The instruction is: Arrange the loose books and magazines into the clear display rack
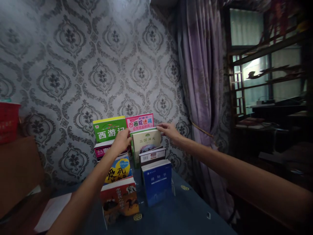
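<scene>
cream 三国演义 book (147, 141) stands between the left hand (122, 141) and the right hand (170, 131)

the cream book is upright near the back of the right-hand row on the blue bench (193, 213), title side facing the viewer, long axis running from the bench up to its top edge. a green-edged book (132, 151) stands close behind it, showing as a strip along the top and left.

that top edge is the relation that matters: one hand at each end, neither clearly nearer. the book lies just to the right of the left hand, whose fingers are curled narrow by its upper left corner; the same hand hides the end of the title on the green 西游记 book (109, 132). from the right hand, the book lies to the left and slightly below; its fingertips reach the upper right corner, fingers drawn fairly close to the thumb. whether either hand grips the cream book, or the green-edged one, i cannot tell.

the pink 图画捉迷藏 book (140, 122) rises behind, between the hands. in front, a barcoded book (153, 157) and the blue 通知书 book (157, 186) cover the cream book's lower part.
</scene>
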Demonstrator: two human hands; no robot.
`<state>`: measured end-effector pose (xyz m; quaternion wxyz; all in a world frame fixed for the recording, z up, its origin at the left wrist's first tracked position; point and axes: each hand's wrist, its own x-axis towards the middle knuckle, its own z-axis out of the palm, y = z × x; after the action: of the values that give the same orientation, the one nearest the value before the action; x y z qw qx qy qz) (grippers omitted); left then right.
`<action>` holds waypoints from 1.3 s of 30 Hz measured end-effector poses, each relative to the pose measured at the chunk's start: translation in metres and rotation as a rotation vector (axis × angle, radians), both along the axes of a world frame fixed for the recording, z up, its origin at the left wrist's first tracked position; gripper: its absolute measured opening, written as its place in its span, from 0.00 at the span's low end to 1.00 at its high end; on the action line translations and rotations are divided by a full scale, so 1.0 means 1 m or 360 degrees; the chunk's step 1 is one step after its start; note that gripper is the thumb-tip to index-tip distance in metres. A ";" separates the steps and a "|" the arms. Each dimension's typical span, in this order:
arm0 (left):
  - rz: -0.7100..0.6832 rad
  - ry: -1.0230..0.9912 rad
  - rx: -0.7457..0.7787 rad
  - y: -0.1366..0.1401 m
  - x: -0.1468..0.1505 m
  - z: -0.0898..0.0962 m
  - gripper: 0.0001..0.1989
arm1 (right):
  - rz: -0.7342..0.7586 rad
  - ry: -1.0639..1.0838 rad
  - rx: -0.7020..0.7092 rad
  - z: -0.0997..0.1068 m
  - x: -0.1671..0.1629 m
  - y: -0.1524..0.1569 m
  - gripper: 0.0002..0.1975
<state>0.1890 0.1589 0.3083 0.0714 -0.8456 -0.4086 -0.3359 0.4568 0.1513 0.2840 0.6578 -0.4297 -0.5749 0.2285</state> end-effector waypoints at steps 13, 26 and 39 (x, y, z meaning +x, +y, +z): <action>-0.0015 0.0015 0.0145 -0.003 -0.003 -0.007 0.16 | -0.0020 0.0038 0.0004 -0.004 -0.002 0.005 0.13; -0.0115 -0.0027 0.0282 -0.004 -0.007 -0.009 0.15 | -0.0170 0.0203 -0.0050 -0.032 -0.010 0.003 0.18; -0.0143 -0.0188 0.0333 -0.011 -0.012 -0.013 0.15 | -0.0139 0.0299 -0.0242 -0.024 -0.017 -0.004 0.11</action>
<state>0.1765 0.1481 0.2957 0.1200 -0.8296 -0.3365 -0.4290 0.4400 0.1477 0.2602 0.6835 -0.4797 -0.4725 0.2818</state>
